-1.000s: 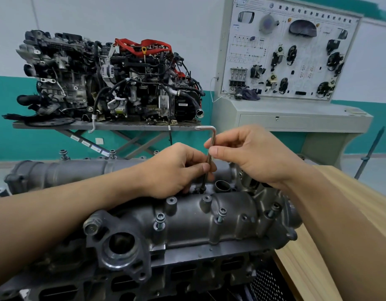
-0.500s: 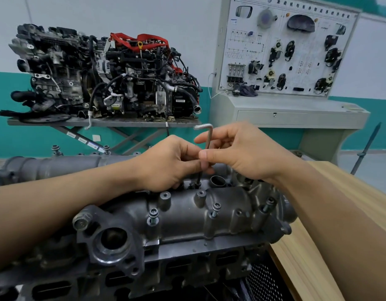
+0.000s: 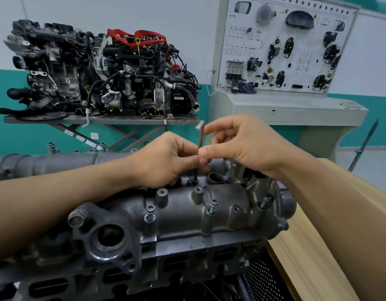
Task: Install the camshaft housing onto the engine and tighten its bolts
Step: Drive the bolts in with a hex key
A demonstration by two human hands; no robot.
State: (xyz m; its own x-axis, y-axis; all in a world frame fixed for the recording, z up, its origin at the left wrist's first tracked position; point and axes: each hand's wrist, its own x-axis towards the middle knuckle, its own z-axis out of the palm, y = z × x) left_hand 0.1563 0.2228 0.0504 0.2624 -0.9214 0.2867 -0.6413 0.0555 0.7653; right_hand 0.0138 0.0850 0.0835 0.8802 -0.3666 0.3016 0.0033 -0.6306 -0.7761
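Pinched the hex key (image 3: 201,137) low on its shaft with the left hand (image 3: 163,161), fingertips pressed together, presumably to steady its tip in a bolt (image 3: 195,181) on top of the camshaft housing (image 3: 187,213) (already seated on the engine (image 3: 187,268)). Pinched it higher above the housing with the right hand (image 3: 248,146), remaining fingers loosely spread, likely for quick spinning.

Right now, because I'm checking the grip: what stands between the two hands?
In the head view, the upright hex key stands between the left hand and the right hand; both pinch it, tip down on the camshaft housing.
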